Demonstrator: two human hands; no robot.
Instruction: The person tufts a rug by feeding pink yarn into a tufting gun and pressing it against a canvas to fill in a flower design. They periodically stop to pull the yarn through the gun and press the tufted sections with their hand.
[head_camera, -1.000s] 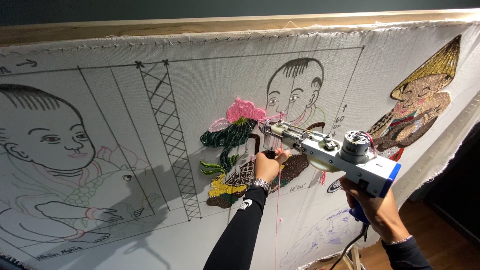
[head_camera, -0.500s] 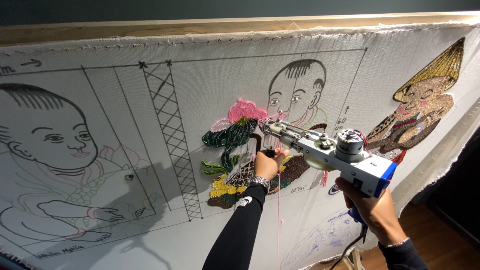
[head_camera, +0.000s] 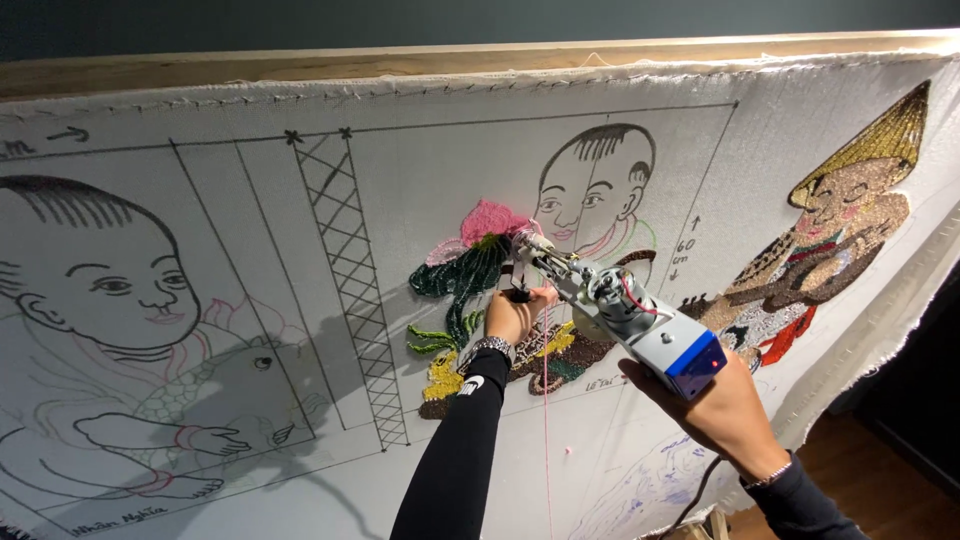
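At the middle of the cloth, our left hand (head_camera: 513, 315) is closed around the black front grip of the tufting gun (head_camera: 610, 312), knuckles toward us, a metal watch (head_camera: 487, 347) on the wrist above a black sleeve. Our right hand (head_camera: 712, 408) is wrapped around the rear handle below the gun's blue end, which hides most of the fingers. Between the two, the gun slants up and to the left, its needle tip pressed against the stretched cloth (head_camera: 250, 400) right beside a tufted pink flower (head_camera: 489, 220) and its dark green leaf. A thin pink yarn (head_camera: 546, 440) hangs straight down from the gun past our left forearm.

Around this spot we see tufted patches of yellow, brown and green under the flower. Farther out, outlined drawings of children cover the cloth, and a tufted figure in a conical hat (head_camera: 868, 135) sits at the right. A wooden frame bar (head_camera: 400, 62) runs along the top edge.
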